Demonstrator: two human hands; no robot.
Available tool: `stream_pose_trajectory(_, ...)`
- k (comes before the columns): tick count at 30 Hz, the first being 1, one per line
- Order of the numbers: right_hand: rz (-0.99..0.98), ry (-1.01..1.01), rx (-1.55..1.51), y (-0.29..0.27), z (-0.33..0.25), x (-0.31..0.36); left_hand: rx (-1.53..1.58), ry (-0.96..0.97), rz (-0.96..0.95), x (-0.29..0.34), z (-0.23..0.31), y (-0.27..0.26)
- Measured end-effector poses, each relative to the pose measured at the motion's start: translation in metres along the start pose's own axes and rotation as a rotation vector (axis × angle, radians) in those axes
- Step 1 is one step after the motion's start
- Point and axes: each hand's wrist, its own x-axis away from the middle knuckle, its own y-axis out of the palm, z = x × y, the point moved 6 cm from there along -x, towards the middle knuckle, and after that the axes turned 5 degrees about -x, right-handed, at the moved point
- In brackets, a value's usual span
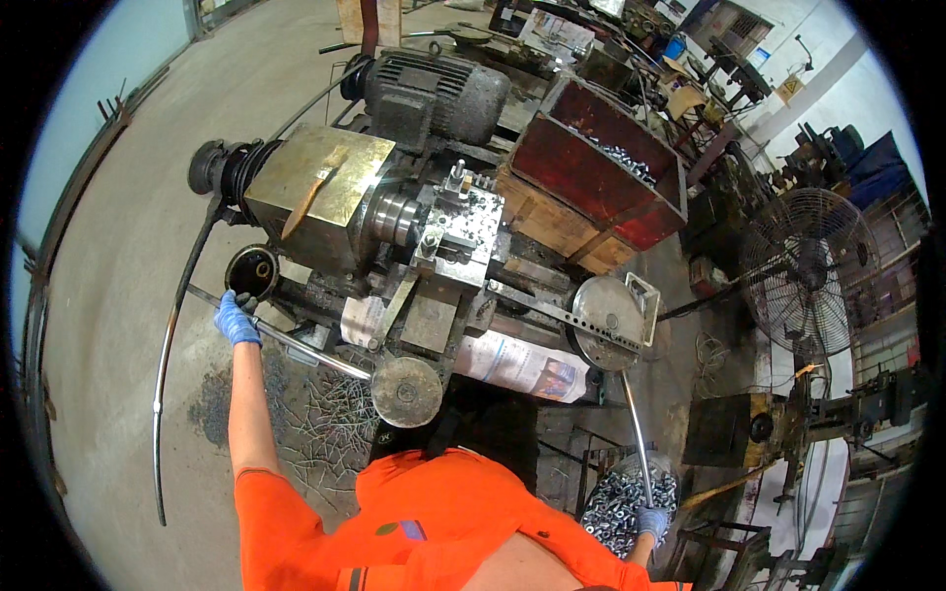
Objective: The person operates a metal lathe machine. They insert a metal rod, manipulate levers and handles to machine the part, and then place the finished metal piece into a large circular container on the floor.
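My left hand [236, 320], in a blue glove, is closed around a long steel lever [315, 356] that slants to a round metal disc [406, 392] at the machine's front. My right hand [651, 523], gloved alike, grips the lower end of a second steel lever [636, 424]. That lever runs up to a larger round plate [608, 313] at the machine's right. Between the levers stands the lathe-like machine, with a spindle [396, 217] facing a metal tool block [465, 234]. Dark chips lie on the block. Whether the spindle holds a workpiece I cannot tell.
A bucket of metal parts [621, 500] stands beside my right hand. A red bin [601, 167] behind the machine holds more parts. A brush [307, 205] lies on the brass-coloured housing [340, 163]. Metal shavings [335, 424] cover the floor; a caged fan [813, 266] stands right.
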Motion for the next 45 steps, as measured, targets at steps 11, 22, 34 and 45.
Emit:
stream_pose_trajectory(11,-0.083,0.073,-0.050,0.000,-0.004,0.002,0.028,-0.013,0.015,-0.007,-0.004,-0.003)
stream_pose_trajectory(22,-0.007,0.038,-0.032,-0.011,-0.011,0.015,0.023,-0.011,0.006,0.001,0.000,-0.001)
stream_pose_trajectory(34,-0.004,-0.097,0.018,0.008,-0.004,0.003,0.017,-0.011,-0.010,-0.006,-0.004,-0.004)
stream_pose_trajectory(45,0.253,-0.343,-0.185,-0.028,-0.115,0.033,0.002,-0.022,-0.024,-0.006,-0.002,-0.002)
